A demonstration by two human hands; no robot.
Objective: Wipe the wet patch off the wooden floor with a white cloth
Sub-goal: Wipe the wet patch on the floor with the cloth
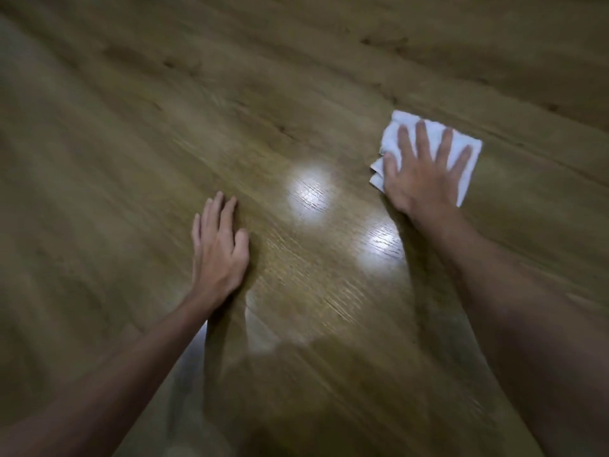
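My right hand point(420, 171) lies flat with spread, straight fingers on a folded white cloth point(469, 159), pressing it onto the wooden floor point(131, 143) at the right. My left hand point(219, 255) rests palm down on the bare boards at centre left, fingers straight and holding nothing. Between the hands the floor shines, with two bright glares point(309, 192) on the planks. Whether that shine is wetness or only reflected light I cannot tell. The whole view is motion-blurred.
Brown wood planks fill the whole view, running diagonally. A dark shadow point(329, 374) falls across the boards near the bottom, between my forearms. No other object shows.
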